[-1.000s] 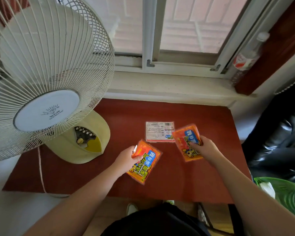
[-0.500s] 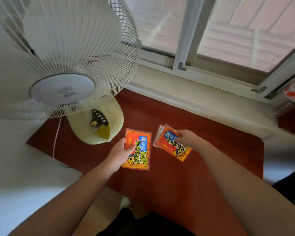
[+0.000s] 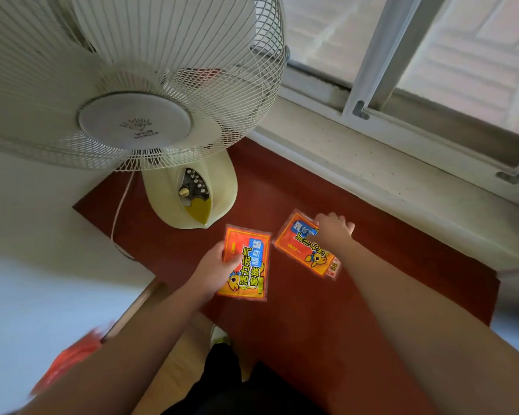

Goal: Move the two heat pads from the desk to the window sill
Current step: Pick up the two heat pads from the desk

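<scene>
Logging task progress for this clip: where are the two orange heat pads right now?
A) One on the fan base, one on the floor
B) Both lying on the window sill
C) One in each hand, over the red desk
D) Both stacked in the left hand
C: the left hand grips one heat pad, the right hand the other heat pad, both over the red desk; nothing lies on the visible window sill.

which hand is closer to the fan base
Left. The left hand, gripping one heat pad, sits just below and right of the fan base. The right hand, on the other heat pad, is farther right, toward the window sill.
</scene>
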The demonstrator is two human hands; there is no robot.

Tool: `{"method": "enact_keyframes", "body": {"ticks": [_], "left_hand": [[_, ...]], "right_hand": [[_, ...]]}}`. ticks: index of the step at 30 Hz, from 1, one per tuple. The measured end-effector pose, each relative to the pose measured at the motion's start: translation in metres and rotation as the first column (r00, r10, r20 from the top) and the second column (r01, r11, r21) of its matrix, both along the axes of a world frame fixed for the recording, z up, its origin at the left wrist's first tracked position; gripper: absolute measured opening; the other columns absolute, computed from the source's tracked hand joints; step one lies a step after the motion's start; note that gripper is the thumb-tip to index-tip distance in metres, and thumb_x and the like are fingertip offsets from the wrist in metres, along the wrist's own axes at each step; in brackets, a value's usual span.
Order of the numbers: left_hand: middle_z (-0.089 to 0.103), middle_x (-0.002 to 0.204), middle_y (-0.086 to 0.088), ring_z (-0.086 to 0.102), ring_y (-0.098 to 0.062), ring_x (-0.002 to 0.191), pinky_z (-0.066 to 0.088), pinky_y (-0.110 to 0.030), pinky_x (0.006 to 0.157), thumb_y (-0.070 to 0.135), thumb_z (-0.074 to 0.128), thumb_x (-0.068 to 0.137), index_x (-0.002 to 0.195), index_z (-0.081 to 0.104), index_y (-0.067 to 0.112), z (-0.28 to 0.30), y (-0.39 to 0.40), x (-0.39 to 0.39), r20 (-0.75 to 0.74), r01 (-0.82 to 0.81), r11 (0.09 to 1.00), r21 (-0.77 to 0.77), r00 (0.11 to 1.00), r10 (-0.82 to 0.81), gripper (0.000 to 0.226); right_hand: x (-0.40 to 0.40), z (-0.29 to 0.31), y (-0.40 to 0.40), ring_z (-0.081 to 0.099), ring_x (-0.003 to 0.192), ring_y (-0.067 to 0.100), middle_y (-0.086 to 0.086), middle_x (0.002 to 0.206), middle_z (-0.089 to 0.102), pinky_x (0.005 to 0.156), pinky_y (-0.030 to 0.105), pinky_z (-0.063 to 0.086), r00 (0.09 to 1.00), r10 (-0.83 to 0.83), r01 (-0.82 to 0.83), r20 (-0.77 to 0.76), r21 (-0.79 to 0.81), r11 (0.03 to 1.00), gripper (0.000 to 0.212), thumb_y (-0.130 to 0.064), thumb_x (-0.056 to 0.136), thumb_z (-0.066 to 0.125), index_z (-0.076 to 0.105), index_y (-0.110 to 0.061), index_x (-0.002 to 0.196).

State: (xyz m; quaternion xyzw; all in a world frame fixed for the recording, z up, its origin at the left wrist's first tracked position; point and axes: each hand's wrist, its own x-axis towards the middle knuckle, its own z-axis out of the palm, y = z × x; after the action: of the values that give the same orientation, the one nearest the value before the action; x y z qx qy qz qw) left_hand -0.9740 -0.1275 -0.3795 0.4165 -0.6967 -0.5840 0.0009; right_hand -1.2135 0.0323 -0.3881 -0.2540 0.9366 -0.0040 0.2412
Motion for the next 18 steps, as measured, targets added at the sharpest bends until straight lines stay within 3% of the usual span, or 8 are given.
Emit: {"method": "enact_keyframes", "body": {"ticks": [3, 9, 15, 18], "left_hand": [[0.076, 0.091, 0.007, 0.074, -0.006, 0.077, 0.056, -0.025, 0.065, 0.025, 0.068, 0.089, 0.092, 0.066, 0.033, 0.004, -0.002, 0.003, -0.011, -0.020, 1.000, 0.002, 1.000, 0.020, 0.008], [0.077, 0.098, 0.001, 0.076, -0.016, 0.084, 0.061, -0.036, 0.072, 0.024, 0.067, 0.090, 0.103, 0.066, 0.027, 0.009, -0.005, 0.005, -0.011, -0.038, 0.998, 0.047, 0.999, 0.038, 0.014], [0.077, 0.100, 0.000, 0.076, -0.015, 0.083, 0.062, -0.039, 0.073, 0.026, 0.067, 0.090, 0.108, 0.065, 0.025, 0.011, 0.000, 0.003, 0.009, -0.028, 0.999, 0.046, 1.000, 0.028, 0.018], [0.077, 0.101, -0.002, 0.075, -0.018, 0.086, 0.062, -0.046, 0.079, 0.026, 0.067, 0.090, 0.110, 0.065, 0.023, 0.012, 0.004, 0.001, 0.012, -0.015, 0.999, 0.034, 1.000, 0.015, 0.020]], "right_hand": [[0.002, -0.002, 0.004, 0.049, 0.115, 0.033, 0.014, 0.125, 0.050, 0.098, 0.049, 0.038, 1.000, -0.029, 0.029, 0.003, -0.051, 0.998, 0.051, -0.043, 0.080, 0.071, 0.058, -0.016, 0.121], [0.000, 0.004, 0.007, 0.045, 0.123, 0.035, 0.015, 0.129, 0.053, 0.099, 0.047, 0.034, 0.997, -0.078, 0.076, 0.019, 0.116, 0.990, 0.053, -0.049, 0.078, 0.071, 0.057, -0.020, 0.120], [0.002, 0.006, 0.018, 0.054, 0.115, 0.034, 0.017, 0.130, 0.050, 0.100, 0.048, 0.035, 0.977, -0.171, 0.167, 0.125, 0.042, 0.985, 0.046, -0.032, 0.082, 0.071, 0.054, -0.014, 0.121], [0.003, 0.008, 0.025, 0.058, 0.110, 0.030, 0.012, 0.121, 0.061, 0.096, 0.046, 0.032, 0.960, -0.225, 0.230, 0.166, -0.012, 0.973, 0.033, -0.023, 0.083, 0.067, 0.053, -0.012, 0.111]]}}
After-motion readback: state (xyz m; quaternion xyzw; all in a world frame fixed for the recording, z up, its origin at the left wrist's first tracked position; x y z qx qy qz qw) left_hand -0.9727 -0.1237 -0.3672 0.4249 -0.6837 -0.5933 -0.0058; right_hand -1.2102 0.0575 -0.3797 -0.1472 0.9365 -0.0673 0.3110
